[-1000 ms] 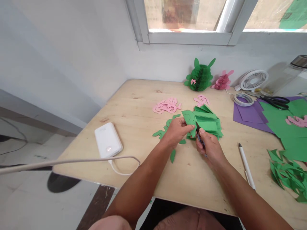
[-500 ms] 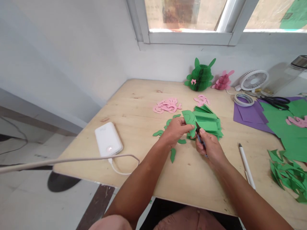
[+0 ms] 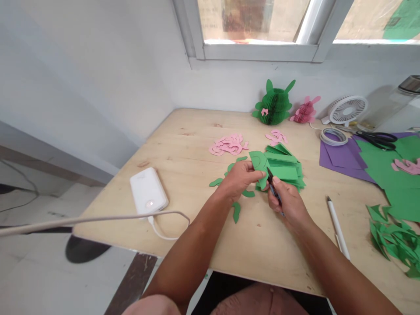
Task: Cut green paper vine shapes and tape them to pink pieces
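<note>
Between the thumb and fingers of my left hand (image 3: 242, 177) is a piece of green paper (image 3: 259, 161) with curved lines drawn on it. My right hand (image 3: 288, 200) is closed around a small pair of scissors (image 3: 273, 186) with dark blades, which meet the paper's right edge. Behind the paper lies a stack of folded green paper (image 3: 284, 168). Small curved green cutouts (image 3: 236, 212) are scattered around my left hand, some partly hidden by it. A heap of pink cutouts (image 3: 229, 144) rests farther back.
A white power bank (image 3: 148, 190) with a cable is at left. At right lie a white pen (image 3: 337, 227), green scraps (image 3: 395, 243), purple paper (image 3: 343, 155) and black scissors (image 3: 377, 139). Green (image 3: 275, 107) and pink (image 3: 306, 110) paper figures and a fan (image 3: 348, 109) stand by the wall.
Both hands stay almost in place. The scissors and the green paper have shifted only very slightly against each other.
</note>
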{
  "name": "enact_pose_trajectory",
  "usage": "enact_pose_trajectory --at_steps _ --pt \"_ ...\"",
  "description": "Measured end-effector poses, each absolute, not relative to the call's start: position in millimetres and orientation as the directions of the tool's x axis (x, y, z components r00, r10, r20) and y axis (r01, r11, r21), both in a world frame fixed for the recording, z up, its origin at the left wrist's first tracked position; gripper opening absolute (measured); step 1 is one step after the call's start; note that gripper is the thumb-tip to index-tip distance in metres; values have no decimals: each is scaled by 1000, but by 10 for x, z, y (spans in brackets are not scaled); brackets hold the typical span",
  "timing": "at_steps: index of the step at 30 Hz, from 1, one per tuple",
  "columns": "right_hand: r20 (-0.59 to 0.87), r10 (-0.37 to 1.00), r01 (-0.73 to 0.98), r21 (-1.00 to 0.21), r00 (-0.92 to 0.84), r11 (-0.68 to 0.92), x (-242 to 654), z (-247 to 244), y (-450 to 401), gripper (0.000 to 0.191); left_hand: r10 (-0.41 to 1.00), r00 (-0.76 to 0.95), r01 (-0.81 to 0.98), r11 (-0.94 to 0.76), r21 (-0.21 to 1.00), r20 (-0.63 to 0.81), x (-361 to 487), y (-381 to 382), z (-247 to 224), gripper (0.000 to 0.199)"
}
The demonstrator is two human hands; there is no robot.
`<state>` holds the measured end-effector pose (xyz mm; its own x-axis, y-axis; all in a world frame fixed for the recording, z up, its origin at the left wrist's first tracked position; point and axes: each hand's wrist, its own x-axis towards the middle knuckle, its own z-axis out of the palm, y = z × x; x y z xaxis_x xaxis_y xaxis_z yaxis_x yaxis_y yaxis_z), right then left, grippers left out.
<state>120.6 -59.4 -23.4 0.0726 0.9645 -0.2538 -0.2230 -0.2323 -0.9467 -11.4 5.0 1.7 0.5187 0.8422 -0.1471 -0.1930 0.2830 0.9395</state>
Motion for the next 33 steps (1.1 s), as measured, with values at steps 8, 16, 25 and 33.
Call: enact_pose_trajectory --at_steps 8,16,25,33 --pt "-253 966 -194 -952 60 -237 1211 -231 -601 47 824 546 -176 287 941 -149 -152 65 16 8" --pt "-250 967 -207 -950 48 -235 1208 -232 -603 49 815 562 -172 281 944 -140 -178 65 33 7" --pt "-254 966 -193 -951 44 -241 1212 -245 -602 48 808 573 -156 274 949 -139 -202 79 34 9" --pt "-244 969 -170 -957 38 -234 1221 -269 -602 47 790 599 -112 249 962 -135 -251 110 -8 10"
